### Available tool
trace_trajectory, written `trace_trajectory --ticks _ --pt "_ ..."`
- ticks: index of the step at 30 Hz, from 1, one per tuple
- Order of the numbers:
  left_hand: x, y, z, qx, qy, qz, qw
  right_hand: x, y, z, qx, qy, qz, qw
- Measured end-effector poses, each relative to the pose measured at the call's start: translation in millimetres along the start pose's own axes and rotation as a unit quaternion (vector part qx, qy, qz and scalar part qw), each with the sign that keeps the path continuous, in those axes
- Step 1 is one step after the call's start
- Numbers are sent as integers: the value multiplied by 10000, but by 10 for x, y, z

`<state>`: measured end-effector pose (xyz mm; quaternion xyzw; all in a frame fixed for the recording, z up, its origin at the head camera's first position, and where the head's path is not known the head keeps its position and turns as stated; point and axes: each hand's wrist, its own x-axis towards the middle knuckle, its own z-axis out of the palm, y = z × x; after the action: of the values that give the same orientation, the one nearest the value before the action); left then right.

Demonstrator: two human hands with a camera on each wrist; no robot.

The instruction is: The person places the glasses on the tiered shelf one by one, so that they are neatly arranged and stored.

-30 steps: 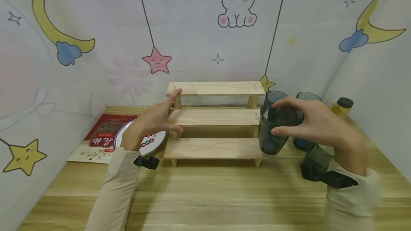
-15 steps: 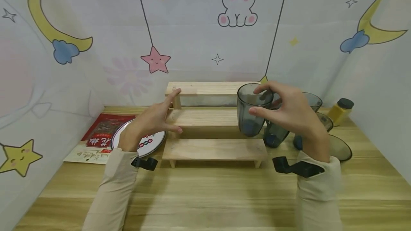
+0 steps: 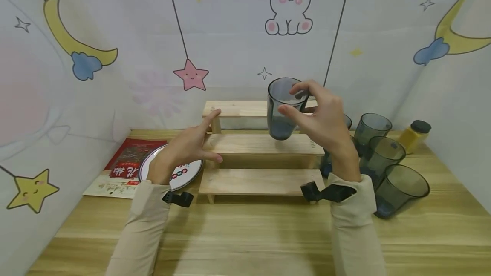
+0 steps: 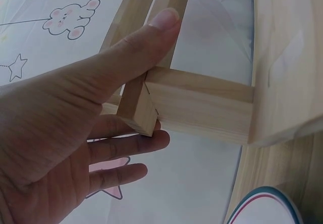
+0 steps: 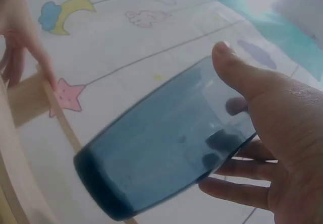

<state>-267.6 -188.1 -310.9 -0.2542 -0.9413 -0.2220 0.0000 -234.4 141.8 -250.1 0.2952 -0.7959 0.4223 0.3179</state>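
A three-tier wooden shelf (image 3: 261, 181) stands on the table in the head view. My left hand (image 3: 183, 150) grips its left end; in the left wrist view the thumb (image 4: 146, 42) lies over a board of the shelf and the fingers bend round its end. My right hand (image 3: 324, 118) holds a blue-grey glass tumbler (image 3: 279, 116) near its rim, thumb on the near side and fingers on the far side. The tumbler is nearly upright in the air, overlapping the top and middle tiers in the head view. Through its clear wall, fingertips show in the right wrist view.
Several similar tumblers (image 3: 383, 154) stand right of the shelf, some partly hidden by the right arm. Behind them is a yellow bottle (image 3: 411, 137) with a black lid. Left of the shelf lie a round white plate (image 3: 189, 176), a red packet (image 3: 128, 161) and a pale printed packet (image 3: 109, 185).
My right hand has carried the tumbler left and upward, from beside the shelf's right end to over its tiers. The left hand has stayed on the shelf's left end.
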Motion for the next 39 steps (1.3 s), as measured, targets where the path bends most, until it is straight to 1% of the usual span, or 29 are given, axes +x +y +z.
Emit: trace_trajectory --ticks 3,7,11,15,19,22,26,30,32,35,39 --pt "-1 4 -9 -40 -24 -32 10000 84 -22 106 87 193 174 9996" --pt "-3 -6 -12 -37 8 20 10000 214 -44 206 -32 362 223 9991" --pt "-1 -2 -11 -29 12 40 10000 355 -55 273 -86 297 236 9992" --pt "0 7 -14 -69 -12 15 10000 482 -43 364 3 205 239 9995" --pt "-10 2 -11 -132 -21 11 9999 572 -19 477 41 144 48 9999" --pt "-18 -6 -13 -168 -16 23 9999 616 -15 548 -4 38 -16 10000" --pt "-17 -8 -15 -203 -38 30 9998 670 -27 591 -53 -250 180 9995" --pt "-3 -7 -20 -242 -61 -1 9997 718 -43 617 260 -647 575 9959" --pt "1 -9 -24 -228 -66 -32 9997 734 -46 652 497 -764 755 9930" --pt "-3 -10 -23 -183 -70 -51 9998 747 -38 730 695 -783 954 9899" --pt "-17 -5 -8 -156 -56 16 9999 746 -40 804 682 -751 1223 9873"
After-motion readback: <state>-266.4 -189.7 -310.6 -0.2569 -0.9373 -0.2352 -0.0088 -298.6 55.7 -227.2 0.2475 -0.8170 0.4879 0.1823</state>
